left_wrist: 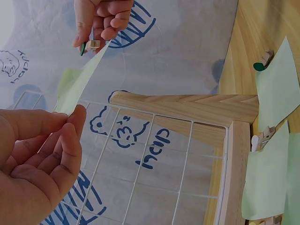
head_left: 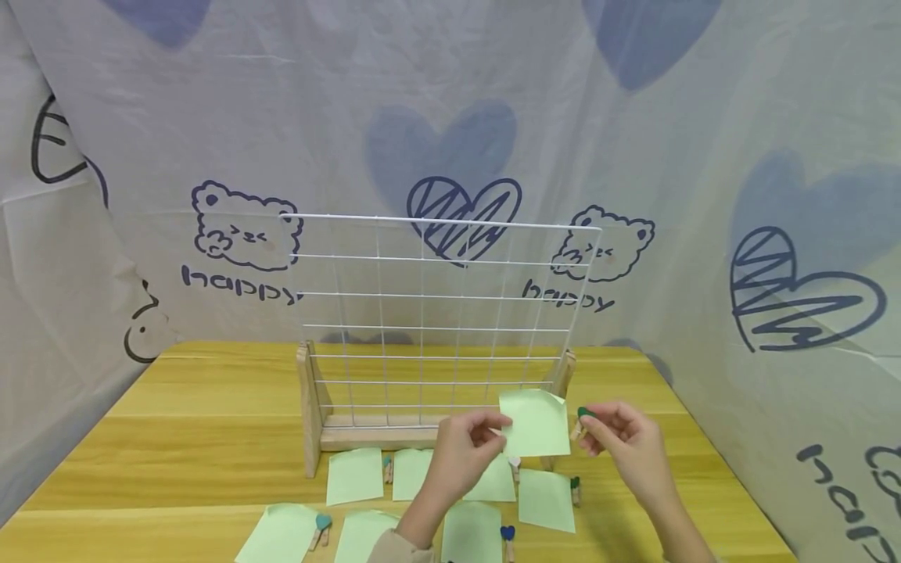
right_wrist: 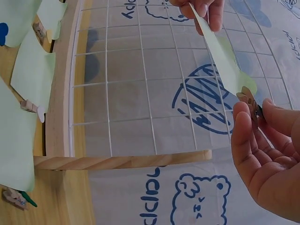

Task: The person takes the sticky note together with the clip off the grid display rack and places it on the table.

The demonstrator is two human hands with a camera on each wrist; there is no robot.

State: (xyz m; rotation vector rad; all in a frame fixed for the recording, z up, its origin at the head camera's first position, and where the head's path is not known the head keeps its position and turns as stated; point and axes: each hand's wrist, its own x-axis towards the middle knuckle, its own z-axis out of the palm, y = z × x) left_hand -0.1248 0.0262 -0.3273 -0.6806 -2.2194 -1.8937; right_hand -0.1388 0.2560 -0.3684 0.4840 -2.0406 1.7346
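Observation:
My left hand point(head_left: 459, 457) pinches the left edge of a pale green paper note point(head_left: 536, 426), raised in front of the lower right of a white wire grid. At the note's right side, my right hand point(head_left: 633, 453) holds a small wooden clothespin point(right_wrist: 251, 101) with a dark green heart point(head_left: 585, 412) between thumb and fingers. In the right wrist view the clothespin's tip is close to the note's edge; whether it touches the paper I cannot tell. The grid stands upright in a wooden base point(head_left: 376, 440), with wooden posts at both ends.
More green notes point(head_left: 355, 475) lie on the wooden table point(head_left: 183, 438) in two rough rows before the stand. Small clothespins with hearts lie beside several of them, one with a blue heart point(head_left: 507, 533). A printed cloth point(head_left: 338, 133) hangs behind the table.

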